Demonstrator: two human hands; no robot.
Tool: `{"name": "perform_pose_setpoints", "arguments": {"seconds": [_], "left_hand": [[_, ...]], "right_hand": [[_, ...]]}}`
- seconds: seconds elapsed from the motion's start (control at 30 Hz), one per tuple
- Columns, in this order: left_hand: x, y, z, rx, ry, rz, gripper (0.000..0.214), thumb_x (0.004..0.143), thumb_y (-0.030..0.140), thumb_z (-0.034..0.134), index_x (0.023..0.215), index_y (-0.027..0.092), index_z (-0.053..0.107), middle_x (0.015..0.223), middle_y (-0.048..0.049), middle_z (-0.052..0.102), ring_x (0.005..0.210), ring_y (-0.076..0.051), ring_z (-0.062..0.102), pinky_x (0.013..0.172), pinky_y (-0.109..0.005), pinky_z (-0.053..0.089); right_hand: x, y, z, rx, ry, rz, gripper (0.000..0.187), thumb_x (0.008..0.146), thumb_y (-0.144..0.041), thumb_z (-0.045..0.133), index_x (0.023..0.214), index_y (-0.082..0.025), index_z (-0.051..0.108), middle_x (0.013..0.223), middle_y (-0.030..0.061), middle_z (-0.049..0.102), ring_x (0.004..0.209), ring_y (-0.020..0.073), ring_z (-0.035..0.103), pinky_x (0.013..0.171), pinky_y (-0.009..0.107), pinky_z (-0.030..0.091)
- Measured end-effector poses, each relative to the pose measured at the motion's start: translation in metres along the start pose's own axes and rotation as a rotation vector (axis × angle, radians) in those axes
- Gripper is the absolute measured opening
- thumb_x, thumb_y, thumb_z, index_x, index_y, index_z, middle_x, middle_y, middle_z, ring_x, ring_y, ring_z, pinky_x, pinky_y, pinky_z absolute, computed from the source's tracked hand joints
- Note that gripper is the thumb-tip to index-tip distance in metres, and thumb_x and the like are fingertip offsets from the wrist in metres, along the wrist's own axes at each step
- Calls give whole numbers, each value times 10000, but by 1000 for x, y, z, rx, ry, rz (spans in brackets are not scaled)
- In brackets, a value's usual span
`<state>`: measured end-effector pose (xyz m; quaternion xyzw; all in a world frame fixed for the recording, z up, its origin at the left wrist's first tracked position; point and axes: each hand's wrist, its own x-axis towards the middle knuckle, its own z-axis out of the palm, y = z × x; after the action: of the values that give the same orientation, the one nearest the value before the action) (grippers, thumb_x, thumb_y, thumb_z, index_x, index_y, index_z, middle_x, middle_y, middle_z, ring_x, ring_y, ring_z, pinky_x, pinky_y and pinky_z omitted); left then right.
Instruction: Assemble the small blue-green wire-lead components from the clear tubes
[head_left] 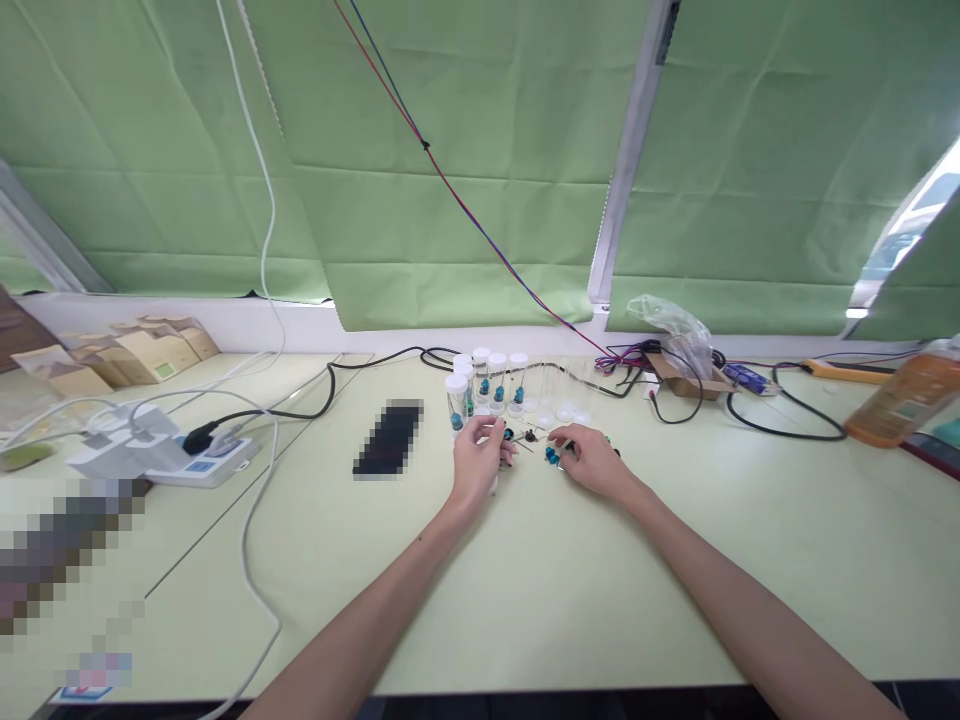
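Observation:
My left hand (477, 462) is in the middle of the table with its fingers curled and closed around a small dark part (509, 434) with a bit of teal. Its exact kind is too small to tell. My right hand (592, 460) rests to the right, fingers bent and drawn together beside small blue parts (552, 455) on the table; what lies between its fingertips is hidden. Between the hands lies a small black piece (531, 436). Just behind stand several clear tubes with white caps (518, 360), holding blue-green pieces with thin stems.
Clear empty tubes (555, 385) stand right of the filled ones. A dark phone-like slab (390, 440) lies left. Farther left are a power strip (202, 465) and white cables. An open carton (686, 378), black cables and an orange bottle (904, 395) occupy the right side.

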<state>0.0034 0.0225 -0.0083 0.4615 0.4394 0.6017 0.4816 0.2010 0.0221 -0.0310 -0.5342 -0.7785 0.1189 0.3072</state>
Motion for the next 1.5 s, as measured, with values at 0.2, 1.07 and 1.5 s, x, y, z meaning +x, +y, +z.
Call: {"name": "perform_pose_setpoints", "arguments": {"seconds": [0.2,1.07,1.5], "left_hand": [[-1,0,0,-20,-1,-15,407,713,488,719,881,151,565,604,10,587,475,-135,604,441,-234,449],[-3,0,1,-133,-23,-52,426,687,488,743,859,147,556,609,18,566,460,-113,576,427,-225,411],[-3,1,1,-161,63,1,377,700,465,735,813,160,544,585,22,566,433,-108,549,406,-224,396]], "right_hand": [[-1,-1,-1,11,-2,-4,343,771,-85,516,1043,-201,689,958,46,686,660,148,567,687,290,448],[-3,-1,3,59,2,-21,229,897,-282,553,1052,-209,705,975,65,631,714,165,573,721,311,461],[-9,-23,11,0,-4,-162,285,932,-264,502,1170,-245,658,1251,77,595,974,207,641,858,342,494]]}}
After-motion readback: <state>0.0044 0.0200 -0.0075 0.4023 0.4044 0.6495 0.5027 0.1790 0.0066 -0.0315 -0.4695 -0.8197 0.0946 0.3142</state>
